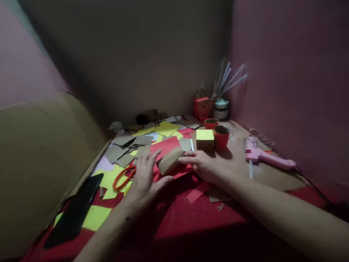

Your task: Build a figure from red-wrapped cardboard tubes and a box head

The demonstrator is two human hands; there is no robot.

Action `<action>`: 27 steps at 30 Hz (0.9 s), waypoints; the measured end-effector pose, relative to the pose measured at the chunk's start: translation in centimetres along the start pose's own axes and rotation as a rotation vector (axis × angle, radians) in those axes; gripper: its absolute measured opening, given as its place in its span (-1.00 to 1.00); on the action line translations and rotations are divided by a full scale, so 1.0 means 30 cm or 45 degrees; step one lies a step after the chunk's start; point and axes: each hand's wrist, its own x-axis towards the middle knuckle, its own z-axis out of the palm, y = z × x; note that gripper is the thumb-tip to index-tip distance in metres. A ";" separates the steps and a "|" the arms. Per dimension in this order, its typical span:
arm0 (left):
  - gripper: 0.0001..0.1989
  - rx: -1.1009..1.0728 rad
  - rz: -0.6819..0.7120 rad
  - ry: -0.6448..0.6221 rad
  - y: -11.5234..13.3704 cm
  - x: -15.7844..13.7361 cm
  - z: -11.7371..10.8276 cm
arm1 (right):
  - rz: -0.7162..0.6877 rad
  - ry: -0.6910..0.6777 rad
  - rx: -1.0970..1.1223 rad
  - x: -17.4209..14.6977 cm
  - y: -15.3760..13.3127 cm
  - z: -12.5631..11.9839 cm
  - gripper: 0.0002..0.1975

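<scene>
The left hand (145,177) is spread wide, thumb and fingers well apart, with nothing gripped; whether the cardboard is brushed by its fingertips cannot be told. By the right hand (203,164), its fingers nearly closed, the right end of a tan, ribbed cardboard block (170,162) appears to be pinched. The block lies between the hands, its long axis slanting from the left hand's opening up and away toward the right fingertips, the right hand being nearer. Beneath it a red paper sheet (165,145) is spread. Orange-handled scissors (116,183) are placed left of the left hand; beyond the right hand, a yellow-topped cardboard box (205,135) is set; to its right, a pink plastic glue gun (268,156).
</scene>
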 end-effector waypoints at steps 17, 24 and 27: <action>-0.53 -0.600 -0.259 -0.273 0.021 0.071 0.035 | -0.106 0.199 -0.060 -0.001 -0.012 -0.007 -0.17; -0.48 -0.496 -0.247 -0.152 0.021 0.063 0.041 | -0.112 0.118 0.125 0.007 -0.019 -0.018 -0.19; -0.38 -0.505 -0.222 -0.118 0.009 0.059 0.047 | -0.166 0.102 0.124 0.016 -0.007 -0.028 -0.32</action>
